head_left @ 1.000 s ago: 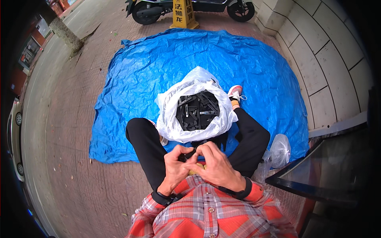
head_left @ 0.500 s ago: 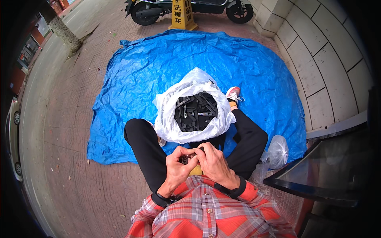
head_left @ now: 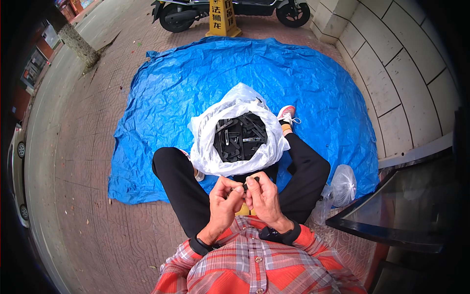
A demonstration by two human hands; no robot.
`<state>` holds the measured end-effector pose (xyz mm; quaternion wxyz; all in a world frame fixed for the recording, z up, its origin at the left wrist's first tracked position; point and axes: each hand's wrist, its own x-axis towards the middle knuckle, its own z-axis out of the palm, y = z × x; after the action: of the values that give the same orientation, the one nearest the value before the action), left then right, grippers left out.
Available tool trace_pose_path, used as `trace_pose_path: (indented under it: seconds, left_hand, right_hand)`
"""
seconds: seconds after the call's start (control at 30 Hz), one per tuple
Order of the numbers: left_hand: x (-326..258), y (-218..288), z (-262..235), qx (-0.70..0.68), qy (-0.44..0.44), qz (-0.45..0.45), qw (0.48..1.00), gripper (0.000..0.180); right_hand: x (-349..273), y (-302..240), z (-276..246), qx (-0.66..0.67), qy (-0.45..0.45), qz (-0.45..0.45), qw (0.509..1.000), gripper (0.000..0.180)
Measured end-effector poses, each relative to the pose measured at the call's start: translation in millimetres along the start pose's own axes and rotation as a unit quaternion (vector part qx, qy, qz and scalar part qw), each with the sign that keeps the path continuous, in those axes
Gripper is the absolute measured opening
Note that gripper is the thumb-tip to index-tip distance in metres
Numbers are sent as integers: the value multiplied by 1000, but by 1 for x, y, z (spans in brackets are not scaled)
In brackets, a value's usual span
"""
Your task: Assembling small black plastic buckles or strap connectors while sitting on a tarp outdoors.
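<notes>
In front of my belly, my left hand (head_left: 224, 202) and my right hand (head_left: 265, 198) meet with fingers pinched. Between their fingertips is a small black piece (head_left: 251, 184); its exact kind is too small to make out. The right thumb and forefinger press on its upper end, and the left fingertips close on its lower left end. Just beyond the hands stands a white plastic bag (head_left: 209, 156) with its mouth rolled wide. Inside lie many black plastic parts (head_left: 240, 137), long and narrow, in a jumble.
A blue tarp (head_left: 196, 73) lies under the bag and my outstretched legs. To the right are a tied clear plastic bag (head_left: 343, 185) and a dark-framed glass panel (head_left: 391, 206). A yellow floor sign (head_left: 223, 18) and a parked scooter (head_left: 178, 17) stand at the far edge.
My hands have turned and drawn slightly apart at the fingertips, so the black piece between them now shows more. The right hand's fingers have moved a little upward and right.
</notes>
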<state>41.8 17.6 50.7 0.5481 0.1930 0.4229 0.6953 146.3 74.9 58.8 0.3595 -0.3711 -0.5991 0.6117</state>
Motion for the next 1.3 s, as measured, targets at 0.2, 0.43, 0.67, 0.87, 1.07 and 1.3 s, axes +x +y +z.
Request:
trace_pose_path:
  seconds: [0.2, 0.43, 0.67, 0.87, 1.07, 1.3]
  left_hand:
    - [4, 1, -4, -33, -26, -77, 996, 10]
    - [6, 5, -4, -108, -24, -146, 983, 8]
    - [4, 10, 3, -19, 4, -126, 992, 10]
    - [1, 16, 7, 8, 7, -99, 995, 7]
    - [1, 19, 8, 14, 15, -119, 993, 8]
    - [0, 16, 3, -2, 3, -115, 993, 10]
  right_hand:
    - [5, 2, -6, -158, 23, -138, 978, 19]
    - [2, -1, -7, -63, 9, -50, 997, 20]
    - [1, 0, -10, 9, -10, 9, 1000, 20]
    - [0, -2, -11, 140, -26, 78, 987, 20]
    - [-1, 0, -10, 207, -26, 116, 971, 21]
    - [-5, -3, -8, 240, -21, 128, 962, 20]
